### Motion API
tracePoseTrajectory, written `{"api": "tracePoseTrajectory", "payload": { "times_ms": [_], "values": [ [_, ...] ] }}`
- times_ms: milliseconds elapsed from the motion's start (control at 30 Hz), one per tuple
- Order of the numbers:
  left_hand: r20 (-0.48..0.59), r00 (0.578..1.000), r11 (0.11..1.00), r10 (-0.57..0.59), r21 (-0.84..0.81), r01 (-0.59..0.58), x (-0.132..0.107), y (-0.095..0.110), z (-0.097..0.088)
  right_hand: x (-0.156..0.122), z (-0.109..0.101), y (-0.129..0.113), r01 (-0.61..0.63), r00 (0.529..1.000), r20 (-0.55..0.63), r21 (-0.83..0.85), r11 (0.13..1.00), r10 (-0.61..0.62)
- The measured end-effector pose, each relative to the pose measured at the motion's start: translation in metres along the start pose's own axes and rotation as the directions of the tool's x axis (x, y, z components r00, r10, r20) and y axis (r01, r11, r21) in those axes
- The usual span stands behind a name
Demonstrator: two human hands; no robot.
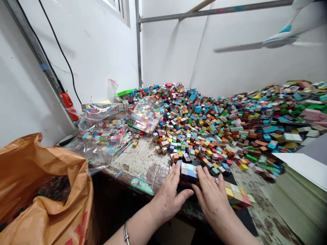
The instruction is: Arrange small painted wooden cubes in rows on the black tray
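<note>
A huge heap of small coloured cubes covers the worn table up to the back wall. At the near edge, my left hand and my right hand lie flat, fingers together, on either side of a tidy block of assembled cubes and press against it. To the right of my right hand, a row of yellow, pink and red cubes lies on a dark tray. A bracelet shows on my left wrist.
Clear plastic bags of packed cube sets are stacked at the table's left. An orange plastic sack stands open on the floor at left. White and pale green boards lie at right. A fan hangs above.
</note>
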State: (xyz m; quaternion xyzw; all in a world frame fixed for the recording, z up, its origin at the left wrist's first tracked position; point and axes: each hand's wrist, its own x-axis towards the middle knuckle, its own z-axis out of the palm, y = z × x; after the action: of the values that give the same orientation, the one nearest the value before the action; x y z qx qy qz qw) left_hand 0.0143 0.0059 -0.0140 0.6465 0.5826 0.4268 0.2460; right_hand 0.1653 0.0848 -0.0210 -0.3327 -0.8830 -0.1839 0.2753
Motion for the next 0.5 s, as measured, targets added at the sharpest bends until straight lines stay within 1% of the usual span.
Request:
{"api": "tracePoseTrajectory", "payload": {
  "times_ms": [133, 233, 367, 433, 500],
  "values": [
    [-0.017, 0.999, 1.0, 0.028, -0.005, -0.028, 0.001, -0.001, 0.0, 0.004, 0.0, -0.004, 0.021, 0.999, -0.024, -0.005, 1.0, -0.021],
    [-0.015, 1.0, 1.0, 0.028, -0.005, -0.028, 0.002, -0.002, 0.0, 0.005, 0.0, -0.007, 0.026, 0.999, -0.043, -0.023, 0.999, -0.027],
    [-0.013, 0.999, 0.999, 0.031, 0.008, -0.031, -0.001, -0.001, -0.001, 0.001, 0.001, -0.004, 0.019, 0.998, -0.061, -0.03, 0.999, -0.02],
    [-0.036, 0.999, 0.999, 0.04, 0.029, -0.039, -0.002, -0.004, -0.005, -0.006, -0.002, 0.002, -0.004, 0.999, -0.038, 0.018, 1.0, 0.004],
    [-0.075, 0.996, 0.997, 0.038, 0.071, -0.033, 0.0, -0.011, -0.013, -0.017, -0.007, 0.007, -0.046, 0.999, 0.023, 0.145, 0.988, 0.043]
  ]
}}
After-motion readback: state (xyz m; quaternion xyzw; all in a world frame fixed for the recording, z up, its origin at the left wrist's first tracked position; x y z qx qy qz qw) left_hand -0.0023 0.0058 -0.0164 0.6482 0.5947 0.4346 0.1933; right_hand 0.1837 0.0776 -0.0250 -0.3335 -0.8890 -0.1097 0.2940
